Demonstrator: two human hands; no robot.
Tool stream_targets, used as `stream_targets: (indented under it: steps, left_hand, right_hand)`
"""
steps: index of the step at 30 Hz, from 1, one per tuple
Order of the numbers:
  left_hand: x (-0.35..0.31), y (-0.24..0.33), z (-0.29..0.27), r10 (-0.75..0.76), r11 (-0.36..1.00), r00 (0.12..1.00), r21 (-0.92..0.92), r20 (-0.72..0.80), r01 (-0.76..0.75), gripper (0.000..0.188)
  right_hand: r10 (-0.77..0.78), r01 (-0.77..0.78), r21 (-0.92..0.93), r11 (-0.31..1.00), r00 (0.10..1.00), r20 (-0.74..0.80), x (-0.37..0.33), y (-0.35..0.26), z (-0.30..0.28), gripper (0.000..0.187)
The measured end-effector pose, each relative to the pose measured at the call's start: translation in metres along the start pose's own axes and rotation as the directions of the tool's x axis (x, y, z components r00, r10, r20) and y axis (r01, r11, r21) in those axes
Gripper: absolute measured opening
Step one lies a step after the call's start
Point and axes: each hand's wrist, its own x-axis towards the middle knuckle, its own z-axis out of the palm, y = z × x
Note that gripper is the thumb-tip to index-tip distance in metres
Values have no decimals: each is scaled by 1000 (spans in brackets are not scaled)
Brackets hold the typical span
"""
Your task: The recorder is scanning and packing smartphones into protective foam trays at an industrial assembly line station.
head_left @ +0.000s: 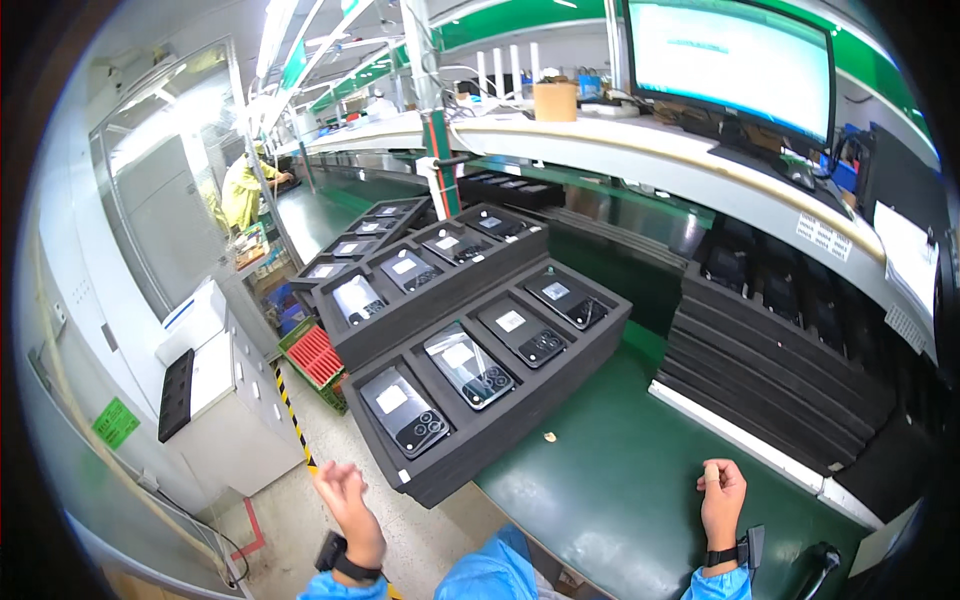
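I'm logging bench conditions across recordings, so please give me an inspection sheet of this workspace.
Surface: green bench, glossy.
Things: four phones in the front black foam tray; another filled tray behind; tray stack at right.
Clutter: small pale scrap on the bench.
Hands: left hand empty, nearest the front tray; right hand over the bench, fingers curled.
Cables: dark cable at lower left.
Surroundings: monitor, white cabinet, co-worker in yellow.

We're up on the wearer's head, the left fisheye, looking down and ahead over the green worktop [600, 470]! In close at the near edge come the left hand [353, 508] and right hand [722, 500], black foam trays [520, 407] just beyond, and the wide sweep bends from a white cabinet [245, 435] at left to a monitor [735, 65] far right.
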Motion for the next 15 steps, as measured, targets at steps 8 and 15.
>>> stream_targets:
  steps: [8, 15]
  left_hand:
    - [133, -45, 60, -25, 950, 995, -309, 93, 53, 41]
    - [149, -50, 55, -15, 955, 971, -284, 240, 85, 39]
  right_hand:
    - [4, -4, 3, 1000, 1000, 14, -2, -4, 6, 11]
    - [17, -17, 6, 1000, 1000, 21, 4, 1, 5, 12]
